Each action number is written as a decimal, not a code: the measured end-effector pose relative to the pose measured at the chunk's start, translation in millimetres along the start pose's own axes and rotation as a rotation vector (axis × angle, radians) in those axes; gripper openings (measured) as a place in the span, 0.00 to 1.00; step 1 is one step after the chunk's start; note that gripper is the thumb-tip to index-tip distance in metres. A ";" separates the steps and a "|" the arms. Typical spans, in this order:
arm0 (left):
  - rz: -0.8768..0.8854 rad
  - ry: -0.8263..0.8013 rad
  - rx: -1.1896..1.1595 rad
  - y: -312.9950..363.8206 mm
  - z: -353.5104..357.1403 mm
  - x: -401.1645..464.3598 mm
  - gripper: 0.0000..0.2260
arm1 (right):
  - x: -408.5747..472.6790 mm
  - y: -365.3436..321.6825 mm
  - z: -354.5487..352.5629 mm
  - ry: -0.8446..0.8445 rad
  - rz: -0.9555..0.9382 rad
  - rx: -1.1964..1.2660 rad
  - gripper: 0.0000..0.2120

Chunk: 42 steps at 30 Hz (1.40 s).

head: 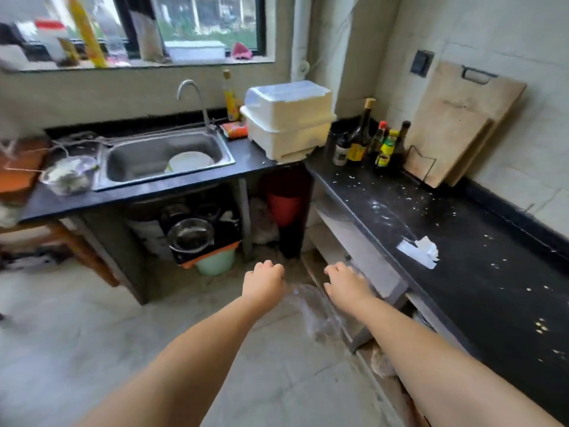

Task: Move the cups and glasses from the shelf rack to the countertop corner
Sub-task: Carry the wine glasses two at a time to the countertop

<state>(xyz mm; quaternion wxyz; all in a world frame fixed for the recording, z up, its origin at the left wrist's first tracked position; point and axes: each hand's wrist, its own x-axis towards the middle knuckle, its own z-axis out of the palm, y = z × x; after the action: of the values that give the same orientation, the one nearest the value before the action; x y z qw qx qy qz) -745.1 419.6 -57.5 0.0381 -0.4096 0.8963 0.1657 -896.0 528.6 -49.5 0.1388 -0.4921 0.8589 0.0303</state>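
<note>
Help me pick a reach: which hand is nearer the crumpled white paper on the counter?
Right. The right hand hovers just left of the crumpled white paper; the left hand is farther left, over the floor.

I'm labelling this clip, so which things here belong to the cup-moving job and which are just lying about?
Job: left hand, right hand, countertop corner. No cups or glasses clearly in view.

Lying about: sauce bottles, cutting boards, white lidded box, sink, plate in it, crumpled tissue.
</note>
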 end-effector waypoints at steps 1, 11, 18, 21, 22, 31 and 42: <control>-0.037 0.006 -0.010 -29.6 -5.0 -8.2 0.14 | 3.9 -30.6 2.1 -0.010 -0.034 -0.021 0.19; -0.471 0.157 -0.140 -336.2 -79.6 -106.3 0.13 | 40.2 -372.7 19.6 -0.011 -0.489 -0.102 0.19; -0.699 0.287 -0.220 -467.2 -128.6 -128.7 0.11 | 76.9 -539.3 0.6 0.001 -0.706 -0.100 0.19; -0.722 0.312 -0.225 -513.3 -152.5 -111.4 0.12 | 106.8 -593.9 -12.0 0.005 -0.751 -0.096 0.19; -0.723 0.321 -0.223 -526.7 -162.9 -104.0 0.12 | 120.0 -611.5 -16.3 0.016 -0.762 -0.091 0.19; -0.762 0.418 -0.219 -678.7 -268.0 -31.2 0.13 | 249.4 -779.7 -80.1 0.080 -0.858 -0.053 0.17; -0.692 0.627 -0.215 -866.4 -422.1 39.2 0.13 | 350.9 -987.3 -166.7 0.270 -0.870 -0.002 0.17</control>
<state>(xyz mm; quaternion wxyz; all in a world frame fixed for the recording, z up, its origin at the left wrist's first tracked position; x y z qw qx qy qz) -95.6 -275.4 101.8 -0.2237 -0.7159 0.6533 0.1033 -255.3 -303.7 99.7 0.0251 -0.8069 0.5825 -0.0946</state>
